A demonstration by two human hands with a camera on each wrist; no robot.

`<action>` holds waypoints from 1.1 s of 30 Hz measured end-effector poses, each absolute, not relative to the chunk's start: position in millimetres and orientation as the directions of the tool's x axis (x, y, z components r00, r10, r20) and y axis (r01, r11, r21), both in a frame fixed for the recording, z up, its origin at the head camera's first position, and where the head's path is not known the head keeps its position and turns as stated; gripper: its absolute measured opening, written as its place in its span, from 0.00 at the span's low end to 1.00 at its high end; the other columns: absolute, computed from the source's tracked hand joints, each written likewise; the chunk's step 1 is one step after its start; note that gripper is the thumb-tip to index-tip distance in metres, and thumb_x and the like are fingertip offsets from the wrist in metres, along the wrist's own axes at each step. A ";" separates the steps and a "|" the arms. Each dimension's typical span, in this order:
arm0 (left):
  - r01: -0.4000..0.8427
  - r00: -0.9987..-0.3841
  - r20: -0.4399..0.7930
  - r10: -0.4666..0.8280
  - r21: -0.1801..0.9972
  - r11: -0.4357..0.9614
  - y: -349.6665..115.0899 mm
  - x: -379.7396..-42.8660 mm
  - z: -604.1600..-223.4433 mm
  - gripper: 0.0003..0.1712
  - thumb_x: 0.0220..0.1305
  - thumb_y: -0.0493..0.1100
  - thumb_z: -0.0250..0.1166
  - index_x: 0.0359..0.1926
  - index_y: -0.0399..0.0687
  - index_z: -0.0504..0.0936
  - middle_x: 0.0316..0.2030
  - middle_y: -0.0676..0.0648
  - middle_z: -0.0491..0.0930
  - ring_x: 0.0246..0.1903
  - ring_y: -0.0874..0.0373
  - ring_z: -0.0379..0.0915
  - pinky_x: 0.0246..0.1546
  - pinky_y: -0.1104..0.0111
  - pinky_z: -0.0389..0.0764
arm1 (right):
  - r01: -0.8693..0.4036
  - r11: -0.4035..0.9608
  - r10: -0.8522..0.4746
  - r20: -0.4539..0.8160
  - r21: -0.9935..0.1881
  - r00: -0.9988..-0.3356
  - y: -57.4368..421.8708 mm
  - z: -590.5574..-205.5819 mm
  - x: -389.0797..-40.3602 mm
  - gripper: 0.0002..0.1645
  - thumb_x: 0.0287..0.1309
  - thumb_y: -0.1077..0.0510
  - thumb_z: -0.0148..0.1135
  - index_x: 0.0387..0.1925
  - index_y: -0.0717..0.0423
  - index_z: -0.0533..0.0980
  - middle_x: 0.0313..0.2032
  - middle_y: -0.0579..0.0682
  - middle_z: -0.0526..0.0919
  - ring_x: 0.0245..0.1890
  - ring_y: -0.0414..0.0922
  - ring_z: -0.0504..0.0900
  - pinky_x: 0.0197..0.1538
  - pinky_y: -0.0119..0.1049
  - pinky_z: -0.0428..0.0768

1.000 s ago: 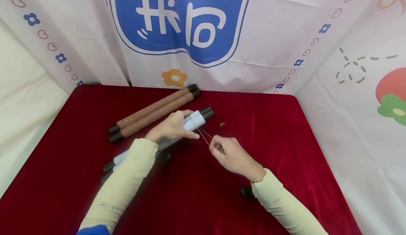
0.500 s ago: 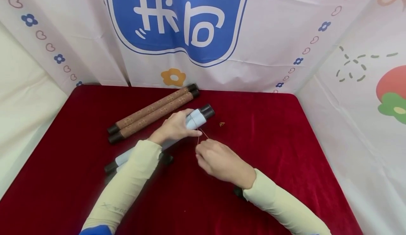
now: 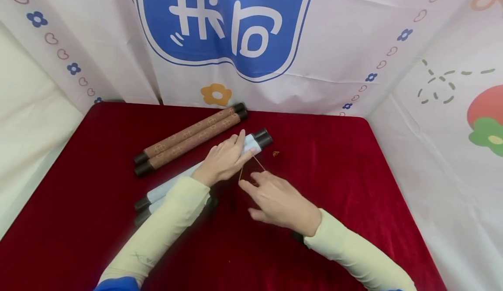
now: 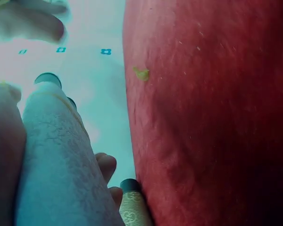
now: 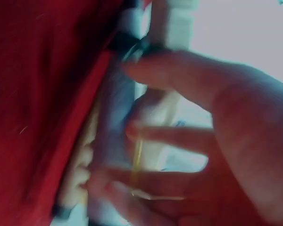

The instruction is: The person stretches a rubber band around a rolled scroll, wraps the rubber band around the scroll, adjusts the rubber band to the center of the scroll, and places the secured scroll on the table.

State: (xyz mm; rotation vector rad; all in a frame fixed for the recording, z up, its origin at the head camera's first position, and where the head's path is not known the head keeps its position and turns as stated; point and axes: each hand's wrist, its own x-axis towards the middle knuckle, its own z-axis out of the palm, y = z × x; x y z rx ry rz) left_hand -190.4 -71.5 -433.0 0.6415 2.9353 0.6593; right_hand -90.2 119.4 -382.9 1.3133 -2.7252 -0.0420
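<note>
The left hand (image 3: 224, 160) curls round the blue scrolls (image 3: 173, 183). The right hand (image 3: 280, 203), fingers spread, carries a stretched band (image 5: 137, 161).

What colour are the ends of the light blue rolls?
The ends are black, and they show best in the head view.

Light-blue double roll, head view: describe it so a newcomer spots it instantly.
On the red-covered table, go to the left hand. It grips the light-blue double roll, nearer the camera wearer than the brown double roll, with a thin band running from near its far end to the right hand. Both have dark ends; this one is light blue, its neighbour patterned brown.
</note>
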 end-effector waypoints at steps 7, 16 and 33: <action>0.475 -0.878 0.118 0.464 0.330 0.816 -81.1 -185.3 -429.1 0.38 0.80 0.54 0.40 0.80 0.33 0.59 0.60 0.32 0.80 0.51 0.37 0.84 0.50 0.45 0.85 | -0.660 0.745 -0.667 -0.111 -0.098 -0.737 175.1 -393.4 -114.3 0.32 0.52 0.45 0.81 0.59 0.47 0.86 0.78 0.80 0.51 0.81 0.74 0.51 0.64 0.46 0.82; 0.614 -0.738 0.079 0.670 0.491 0.619 -94.7 -151.6 -411.4 0.35 0.78 0.47 0.43 0.79 0.33 0.62 0.67 0.36 0.79 0.55 0.48 0.81 0.59 0.52 0.83 | -0.639 0.537 -0.744 0.049 -0.551 -0.667 222.3 -397.2 -153.4 0.15 0.60 0.58 0.75 0.50 0.47 0.90 0.85 0.56 0.47 0.85 0.61 0.45 0.77 0.60 0.66; 0.625 -0.768 0.150 0.623 0.389 0.677 -71.3 -142.1 -417.8 0.37 0.78 0.52 0.45 0.79 0.35 0.63 0.62 0.36 0.81 0.49 0.49 0.82 0.51 0.53 0.85 | 0.108 0.162 -0.383 -0.163 -0.981 -0.909 177.9 -423.8 -158.4 0.33 0.82 0.38 0.42 0.59 0.61 0.77 0.33 0.53 0.88 0.24 0.48 0.87 0.27 0.38 0.85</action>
